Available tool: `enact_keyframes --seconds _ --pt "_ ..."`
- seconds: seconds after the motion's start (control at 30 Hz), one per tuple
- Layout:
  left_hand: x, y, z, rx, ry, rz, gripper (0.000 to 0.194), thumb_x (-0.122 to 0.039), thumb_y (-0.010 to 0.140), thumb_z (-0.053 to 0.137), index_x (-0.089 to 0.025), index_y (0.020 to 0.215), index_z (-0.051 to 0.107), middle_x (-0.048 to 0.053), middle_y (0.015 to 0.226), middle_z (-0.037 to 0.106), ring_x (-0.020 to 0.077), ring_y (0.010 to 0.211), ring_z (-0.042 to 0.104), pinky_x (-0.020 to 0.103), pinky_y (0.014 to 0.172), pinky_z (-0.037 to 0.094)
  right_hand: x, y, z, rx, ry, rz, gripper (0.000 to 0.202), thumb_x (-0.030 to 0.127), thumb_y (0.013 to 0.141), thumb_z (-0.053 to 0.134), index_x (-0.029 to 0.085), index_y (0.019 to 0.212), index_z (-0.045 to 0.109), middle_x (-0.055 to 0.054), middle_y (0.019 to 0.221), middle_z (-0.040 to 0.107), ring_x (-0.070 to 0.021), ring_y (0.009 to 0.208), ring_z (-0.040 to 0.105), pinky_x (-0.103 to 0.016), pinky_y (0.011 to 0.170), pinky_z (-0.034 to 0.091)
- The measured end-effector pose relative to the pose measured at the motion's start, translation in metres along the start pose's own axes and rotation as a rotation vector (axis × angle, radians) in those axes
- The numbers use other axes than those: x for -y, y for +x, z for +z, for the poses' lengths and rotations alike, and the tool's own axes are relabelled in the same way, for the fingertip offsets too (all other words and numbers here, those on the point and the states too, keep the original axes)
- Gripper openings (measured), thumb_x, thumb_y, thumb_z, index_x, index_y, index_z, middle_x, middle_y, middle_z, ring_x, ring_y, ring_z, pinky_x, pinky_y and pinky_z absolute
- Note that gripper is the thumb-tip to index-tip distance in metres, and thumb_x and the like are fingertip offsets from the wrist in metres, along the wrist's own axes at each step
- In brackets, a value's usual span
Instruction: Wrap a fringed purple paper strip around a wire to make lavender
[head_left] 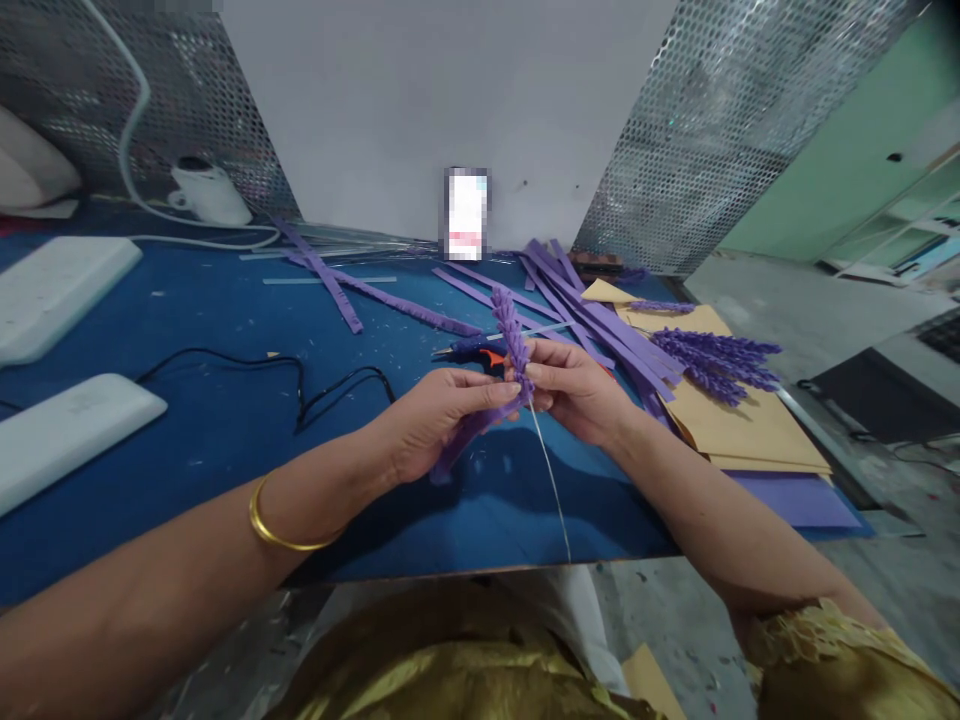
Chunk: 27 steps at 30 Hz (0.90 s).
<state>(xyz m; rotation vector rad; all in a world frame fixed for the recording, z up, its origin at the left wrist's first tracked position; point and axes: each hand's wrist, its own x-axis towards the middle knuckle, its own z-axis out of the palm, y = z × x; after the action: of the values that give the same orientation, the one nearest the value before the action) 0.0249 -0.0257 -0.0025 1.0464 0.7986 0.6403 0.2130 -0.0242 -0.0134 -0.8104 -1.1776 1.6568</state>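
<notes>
Between my two hands stands a purple paper lavender flower (507, 318), its thin wire stem (551, 470) running down toward the table's front edge. My left hand (457, 405) is closed, thumb and fingers pinching a purple paper strip (457, 450) at the flower's base; the strip's loose end hangs below the palm. From the other side my right hand (574, 385) pinches the lower part of the flower. Just behind the hands lies a blue glue gun (469, 348) with an orange trigger, partly hidden by my fingers and the flower.
Purple paper strips (592, 310) lie at the back right, beside finished lavender flowers (716, 360) on tan paper (750, 432). A phone (466, 215) leans against the back panel. On the left are white devices (75, 430), a black cable (300, 385) and a white mug (210, 192).
</notes>
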Motion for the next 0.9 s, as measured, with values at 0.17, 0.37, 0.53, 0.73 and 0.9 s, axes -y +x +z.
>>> enact_keyframes --seconds 0.17,0.37,0.53,0.73,0.9 --pt "0.000 0.001 0.000 -0.057 0.078 0.000 0.014 -0.031 0.067 0.081 -0.018 0.063 0.078 0.004 0.065 0.070 0.0123 0.060 0.056 0.025 0.060 0.042 0.002 0.000 -0.002 -0.009 -0.015 0.008 0.022 0.029 0.072 0.083 0.016 0.084 0.070 0.000 0.076 0.066 -0.0062 0.053 0.045 -0.021 0.049 0.037" --pt "0.004 0.003 0.000 -0.098 0.102 0.031 0.016 -0.033 0.069 0.078 -0.019 0.062 0.077 0.005 0.069 0.071 0.0140 0.064 0.058 0.025 0.061 0.043 0.001 0.000 -0.003 0.019 -0.059 0.002 0.025 0.032 0.072 0.083 0.016 0.087 0.071 -0.001 0.078 0.066 -0.0074 0.057 0.048 -0.021 0.050 0.037" --pt "0.002 -0.001 0.003 -0.124 0.056 -0.040 0.016 -0.032 0.067 0.080 -0.017 0.063 0.076 0.003 0.061 0.067 0.0106 0.055 0.053 0.022 0.051 0.037 0.002 -0.001 -0.002 0.019 -0.126 -0.055 0.023 0.031 0.073 0.082 0.017 0.084 0.068 0.002 0.072 0.062 -0.0068 0.055 0.044 -0.022 0.050 0.035" --pt "0.003 -0.001 0.004 -0.135 0.017 -0.039 0.011 -0.027 0.066 0.079 -0.017 0.064 0.077 0.004 0.063 0.069 0.0113 0.057 0.055 0.022 0.054 0.041 0.004 -0.002 0.003 -0.015 -0.220 -0.102 0.025 0.031 0.072 0.083 0.017 0.081 0.065 0.003 0.070 0.059 -0.0071 0.055 0.044 -0.022 0.052 0.035" --pt "0.004 0.000 0.004 -0.118 0.045 0.006 0.008 -0.023 0.062 0.082 -0.017 0.065 0.079 0.003 0.062 0.070 0.0114 0.060 0.057 0.022 0.059 0.045 0.002 -0.003 0.008 -0.027 -0.213 -0.122 0.025 0.029 0.072 0.082 0.016 0.078 0.061 0.004 0.065 0.056 -0.0074 0.055 0.046 -0.022 0.051 0.035"
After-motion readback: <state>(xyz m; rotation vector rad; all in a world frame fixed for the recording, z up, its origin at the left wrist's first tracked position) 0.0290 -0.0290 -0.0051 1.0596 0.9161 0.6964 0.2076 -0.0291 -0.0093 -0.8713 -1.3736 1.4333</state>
